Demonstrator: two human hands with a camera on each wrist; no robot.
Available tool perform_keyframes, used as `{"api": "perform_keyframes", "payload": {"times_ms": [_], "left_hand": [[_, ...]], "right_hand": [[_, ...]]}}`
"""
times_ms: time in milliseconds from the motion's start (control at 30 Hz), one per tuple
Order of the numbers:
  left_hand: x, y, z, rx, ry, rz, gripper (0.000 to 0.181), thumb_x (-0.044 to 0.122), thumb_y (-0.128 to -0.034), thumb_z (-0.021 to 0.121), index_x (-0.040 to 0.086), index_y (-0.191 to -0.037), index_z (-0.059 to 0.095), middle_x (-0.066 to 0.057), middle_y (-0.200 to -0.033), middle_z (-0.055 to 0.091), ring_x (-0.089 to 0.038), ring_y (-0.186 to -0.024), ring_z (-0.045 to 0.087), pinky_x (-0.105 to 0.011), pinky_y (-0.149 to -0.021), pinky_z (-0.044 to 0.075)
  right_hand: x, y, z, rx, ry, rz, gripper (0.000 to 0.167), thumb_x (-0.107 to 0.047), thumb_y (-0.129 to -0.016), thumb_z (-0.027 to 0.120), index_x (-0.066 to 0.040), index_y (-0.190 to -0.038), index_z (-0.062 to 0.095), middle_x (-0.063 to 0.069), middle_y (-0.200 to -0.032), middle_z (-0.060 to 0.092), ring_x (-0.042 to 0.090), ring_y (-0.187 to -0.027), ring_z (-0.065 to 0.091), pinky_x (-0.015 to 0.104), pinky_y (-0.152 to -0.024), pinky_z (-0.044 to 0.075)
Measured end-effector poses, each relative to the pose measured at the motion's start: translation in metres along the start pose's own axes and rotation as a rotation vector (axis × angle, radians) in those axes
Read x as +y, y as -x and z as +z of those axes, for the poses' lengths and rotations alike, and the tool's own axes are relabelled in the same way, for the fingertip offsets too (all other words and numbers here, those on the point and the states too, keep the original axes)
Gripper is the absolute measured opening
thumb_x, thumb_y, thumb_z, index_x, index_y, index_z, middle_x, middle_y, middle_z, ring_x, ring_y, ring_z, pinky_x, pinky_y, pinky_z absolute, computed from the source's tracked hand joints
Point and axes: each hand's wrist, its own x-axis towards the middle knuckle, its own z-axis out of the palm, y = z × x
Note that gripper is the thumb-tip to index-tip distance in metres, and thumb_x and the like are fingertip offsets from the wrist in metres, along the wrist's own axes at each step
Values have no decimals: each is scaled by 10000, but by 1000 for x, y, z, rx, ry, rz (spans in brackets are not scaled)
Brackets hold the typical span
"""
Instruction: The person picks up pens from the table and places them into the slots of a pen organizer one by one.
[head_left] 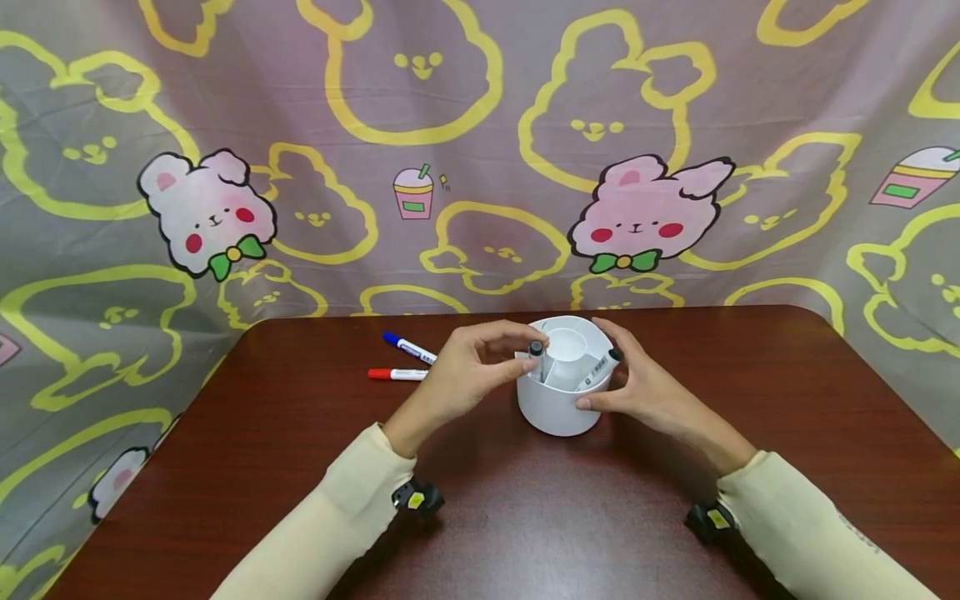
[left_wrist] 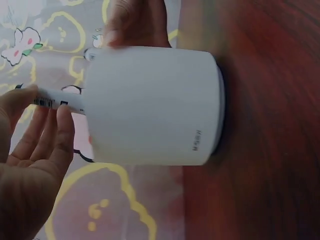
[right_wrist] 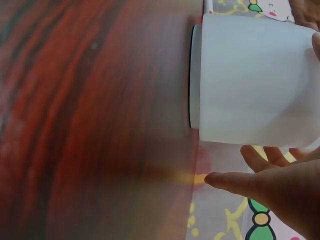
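A white round pen holder (head_left: 558, 412) with inner compartments stands upright on the table. My left hand (head_left: 472, 367) pinches a white marker with a black end (head_left: 536, 348) between thumb and fingers; its lower part is inside the holder. In the left wrist view that marker (left_wrist: 60, 99) shows a barcode on its barrel. Another white marker with a black cap (head_left: 597, 369) leans inside the holder, towards the right rim. Beside the holder's right side is my right hand (head_left: 648, 387), fingers spread around it. The right wrist view shows the thumb (right_wrist: 230, 182) apart from the wall.
On the table (head_left: 300, 467), left of the holder, lie a blue-capped marker (head_left: 408, 347) and a red-capped marker (head_left: 397, 374), both partly behind my left hand. A patterned cloth (head_left: 480, 183) hangs along the table's far edge.
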Motion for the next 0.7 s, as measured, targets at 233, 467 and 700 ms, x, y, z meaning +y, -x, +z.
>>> {"api": "perform_keyframes", "payload": {"times_ms": [233, 467, 700], "left_hand": [[-5, 0, -1, -85, -35, -37, 262, 40, -929, 763, 52, -1190, 780, -95, -1215, 760, -155, -1092, 708, -288, -837, 600], [-8, -2, 5, -153, -63, -31, 257, 71, -946, 757, 82, -1201, 786, -60, -1239, 752, -132, -1109, 655, -265, -806, 580], [-8, -2, 11, -169, -171, -45, 262, 103, -954, 759, 148, -1209, 800, -8, -1219, 735, -176, -989, 614, -240, -705, 513]], "right_hand": [[-1, -1, -1, -20, -45, 14, 1116, -197, -840, 896, -103, -1645, 129, 183, -1612, 319, 441, -1364, 514, 314, -990, 526], [-2, 0, -1, -12, -62, 23, 1045, -171, -834, 900, -86, -1593, 188, 185, -1582, 340, 440, -1340, 531, 272, -938, 542], [0, 0, -1, -24, -62, 9, 1051, -185, -838, 897, -102, -1610, 189, 177, -1583, 345, 426, -1327, 536, 300, -949, 544]]}}
